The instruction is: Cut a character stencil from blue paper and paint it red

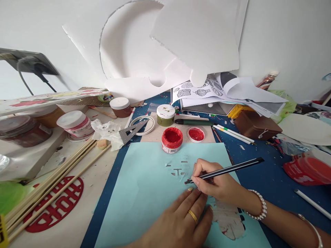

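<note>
- While the left hand [187,217] lies palm down on the light-blue sheet [134,193], its fingers stretch out almost straight and close together, gripping nothing that shows; 1 gold ring [192,216] sits on it.
- The right hand [212,177] is closed in a writing hold around 1 black pen [229,169], whose reddish tip points down at the sheet, just beyond the left fingertips; I cannot tell whether it touches.
- Several small cut slots [178,170] show in the sheet near that tip.
- Beside the left hand is 1 pale notched patch [229,220]; opening or separate piece, I cannot tell.
- At the sheet's far edge stands 1 open jar of red paint [172,139], with its red-smeared lid [196,134] lying just right of it.
- Behind the jar is a white-lidded green pot [166,116]; left of that, a grey set square [133,131] overlaps a tape roll [152,128].
- Farther left, wooden sticks [54,179] lie across 1 round red cut-out [59,213].
- A pearl bracelet [263,206] circles the right wrist.
</note>
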{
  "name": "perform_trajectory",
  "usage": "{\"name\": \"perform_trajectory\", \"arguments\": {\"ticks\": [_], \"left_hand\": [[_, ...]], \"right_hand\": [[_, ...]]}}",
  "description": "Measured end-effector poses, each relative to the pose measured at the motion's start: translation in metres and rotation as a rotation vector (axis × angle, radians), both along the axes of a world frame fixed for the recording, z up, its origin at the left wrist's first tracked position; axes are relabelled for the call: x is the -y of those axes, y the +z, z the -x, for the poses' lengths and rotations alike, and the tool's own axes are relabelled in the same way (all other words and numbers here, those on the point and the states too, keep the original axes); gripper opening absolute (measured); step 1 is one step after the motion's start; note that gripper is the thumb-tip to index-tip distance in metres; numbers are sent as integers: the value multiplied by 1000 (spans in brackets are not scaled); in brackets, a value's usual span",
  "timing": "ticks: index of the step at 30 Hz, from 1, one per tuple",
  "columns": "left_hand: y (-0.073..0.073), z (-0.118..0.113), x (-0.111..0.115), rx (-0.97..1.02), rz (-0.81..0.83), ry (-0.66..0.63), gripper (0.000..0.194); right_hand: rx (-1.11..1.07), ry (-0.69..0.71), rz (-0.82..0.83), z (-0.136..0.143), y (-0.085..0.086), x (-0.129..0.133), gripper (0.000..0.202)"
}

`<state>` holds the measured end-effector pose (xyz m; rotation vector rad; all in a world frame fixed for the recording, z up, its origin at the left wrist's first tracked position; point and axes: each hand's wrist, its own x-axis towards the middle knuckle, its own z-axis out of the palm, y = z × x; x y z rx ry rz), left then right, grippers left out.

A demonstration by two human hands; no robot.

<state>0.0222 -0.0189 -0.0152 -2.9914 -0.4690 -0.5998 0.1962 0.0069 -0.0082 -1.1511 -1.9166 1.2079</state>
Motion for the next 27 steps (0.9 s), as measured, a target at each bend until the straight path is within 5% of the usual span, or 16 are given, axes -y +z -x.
{"name": "perform_trajectory", "arguments": {"ticks": [27], "left_hand": [[-3, 1, 1, 15, -47, 16, 25]], "right_hand": [[-36, -25, 1, -1, -3, 0, 12]]}}
